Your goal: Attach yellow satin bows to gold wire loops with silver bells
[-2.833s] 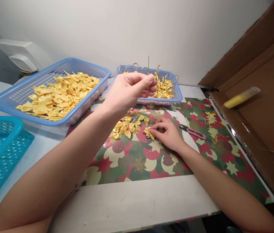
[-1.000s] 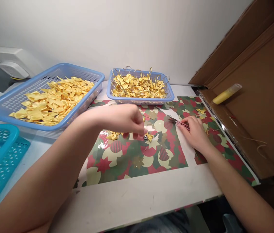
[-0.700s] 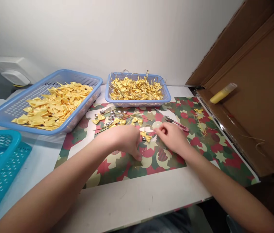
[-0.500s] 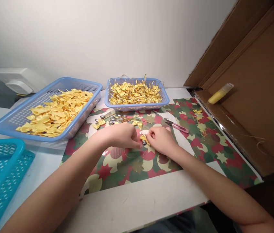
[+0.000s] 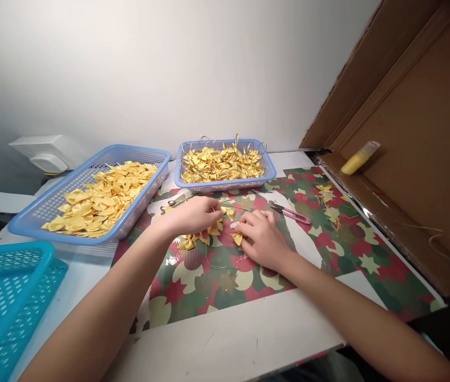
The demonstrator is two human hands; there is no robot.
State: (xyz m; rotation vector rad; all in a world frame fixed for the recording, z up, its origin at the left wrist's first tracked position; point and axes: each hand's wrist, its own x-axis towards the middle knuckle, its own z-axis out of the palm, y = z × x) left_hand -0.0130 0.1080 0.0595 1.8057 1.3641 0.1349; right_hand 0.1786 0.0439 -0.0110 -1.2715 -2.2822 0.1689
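My left hand (image 5: 199, 216) is closed, thumb and fingertips pinched together above the patterned sheet; whatever they hold is too small to make out. My right hand (image 5: 264, 240) curls its fingers over a yellow ribbon bow (image 5: 238, 239), pressing it near the sheet; part of this bow is hidden under the fingers. Below my left hand lie more yellow bows (image 5: 188, 242). Behind its fingertips rests another bow (image 5: 229, 213) beside thin gold cords (image 5: 231, 203). Small silver bells (image 5: 171, 202) show past my left wrist, others being covered by the hand.
Pink thread snips (image 5: 294, 215) lie right of my hands. A blue basket of yellow bows (image 5: 22, 225) stands left; another blue basket with corded bows (image 5: 225, 185) stands behind. A turquoise basket (image 5: 45, 254) is front left. Cardboard (image 5: 416, 132) walls the right, holding a yellow tube (image 5: 358, 159).
My left hand has moved up and away from my right hand, its fingers now pinched. My right hand's fingers have spread further over the bow. The camera view has shifted slightly.
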